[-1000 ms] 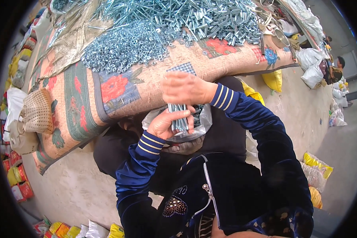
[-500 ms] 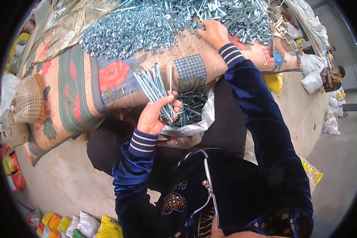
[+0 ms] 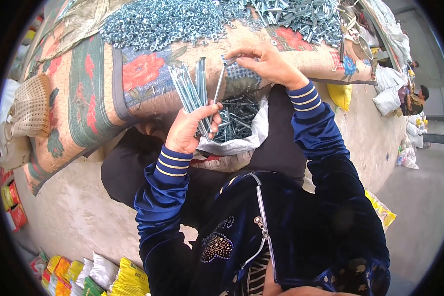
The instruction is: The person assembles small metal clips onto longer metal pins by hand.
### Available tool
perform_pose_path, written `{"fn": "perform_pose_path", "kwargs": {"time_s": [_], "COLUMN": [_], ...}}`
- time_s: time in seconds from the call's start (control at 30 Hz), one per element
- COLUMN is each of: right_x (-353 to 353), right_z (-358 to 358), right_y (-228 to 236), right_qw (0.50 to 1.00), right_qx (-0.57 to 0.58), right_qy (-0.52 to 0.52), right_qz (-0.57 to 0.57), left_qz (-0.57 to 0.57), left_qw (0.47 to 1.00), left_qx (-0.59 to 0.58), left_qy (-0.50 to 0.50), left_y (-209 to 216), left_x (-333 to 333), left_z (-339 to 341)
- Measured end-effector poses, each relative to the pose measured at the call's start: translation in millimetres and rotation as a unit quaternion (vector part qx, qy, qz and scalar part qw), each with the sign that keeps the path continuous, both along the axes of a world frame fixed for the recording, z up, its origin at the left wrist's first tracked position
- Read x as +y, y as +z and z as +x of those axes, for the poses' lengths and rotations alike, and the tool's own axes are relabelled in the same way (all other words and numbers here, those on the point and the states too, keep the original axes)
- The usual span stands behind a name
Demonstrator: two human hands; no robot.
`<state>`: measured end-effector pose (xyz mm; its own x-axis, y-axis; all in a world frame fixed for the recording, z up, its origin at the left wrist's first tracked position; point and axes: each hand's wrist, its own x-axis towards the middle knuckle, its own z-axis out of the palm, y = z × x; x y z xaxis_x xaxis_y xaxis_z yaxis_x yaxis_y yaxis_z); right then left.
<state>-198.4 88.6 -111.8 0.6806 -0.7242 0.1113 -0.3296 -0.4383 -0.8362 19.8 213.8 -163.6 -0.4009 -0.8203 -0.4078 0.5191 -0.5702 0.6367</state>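
Observation:
My left hand (image 3: 185,130) is closed round a bundle of long thin metal rods (image 3: 182,86), their upper ends fanned out. One single rod (image 3: 219,85) stands apart from the bundle, held between thumb and fingers. At its upper tip my right hand (image 3: 269,63) pinches a small metal piece (image 3: 229,60), partly hidden by the fingers; its exact kind is too small to tell. Below the hands, an open white bag (image 3: 260,126) between my legs holds many dark metal bolts (image 3: 238,118). Beyond lie a heap of nuts (image 3: 158,27) and a pile of short metal tubes (image 3: 308,20).
A floral quilted cover (image 3: 84,98) drapes over the raised work surface before me. A woven basket (image 3: 32,106) sits at the left. Yellow and white bags (image 3: 128,278) stand on the floor, lower left. White sacks (image 3: 387,91) and people are far right.
My right hand has come back from the edge of the metal piles to the tip of the single rod. The left hand has shifted slightly left and up with its bundle.

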Motion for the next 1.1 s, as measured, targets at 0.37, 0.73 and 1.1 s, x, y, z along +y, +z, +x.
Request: {"fn": "perform_pose_path", "kwargs": {"time_s": [0.37, 0.73, 1.1], "right_x": [19, 38, 46], "right_z": [2, 19, 20], "right_y": [-1, -16, -8], "right_qw": [0.937, 0.875, 0.931], "right_qx": [-0.222, -0.307, -0.214], "right_qy": [-0.090, -0.133, -0.178], "right_qz": [0.254, 0.349, 0.235], "left_qz": [-0.015, -0.009, -0.019], "left_qw": [1.000, 0.999, 0.997], "left_qx": [-0.024, -0.038, -0.076], "left_qy": [-0.013, -0.018, -0.027], "left_y": [9, 9, 10], "left_x": [3, 3, 3], "left_z": [3, 4, 7]}}
